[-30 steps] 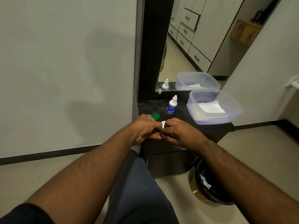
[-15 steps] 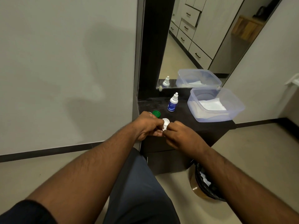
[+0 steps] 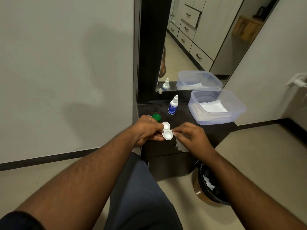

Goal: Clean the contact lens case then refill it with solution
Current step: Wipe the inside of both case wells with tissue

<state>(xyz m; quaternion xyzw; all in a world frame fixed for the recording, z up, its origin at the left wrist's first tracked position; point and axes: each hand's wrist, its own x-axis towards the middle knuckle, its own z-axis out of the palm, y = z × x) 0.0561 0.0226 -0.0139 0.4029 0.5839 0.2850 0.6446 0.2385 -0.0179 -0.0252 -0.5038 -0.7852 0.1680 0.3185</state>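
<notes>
The left hand [image 3: 146, 128] pinches the case [image 3: 167, 133], light, rigid and likely slippery, at its waist; the right hand [image 3: 191, 136] pinches a small white scrap [image 3: 174, 133].

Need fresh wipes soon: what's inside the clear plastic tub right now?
Inside the clear plastic tub lies a folded white tissue, flat on the bottom. Whether anything sits under the tissue cannot be seen, since it covers that part.

The contact lens case [image 3: 166, 131] is white, two round open wells joined side by side, facing up, held above the dark counter's front edge. The solution bottle [image 3: 173, 105] stands upright farther back, white with a blue label, capped. A green cap [image 3: 156, 117] lies left of it.
</notes>
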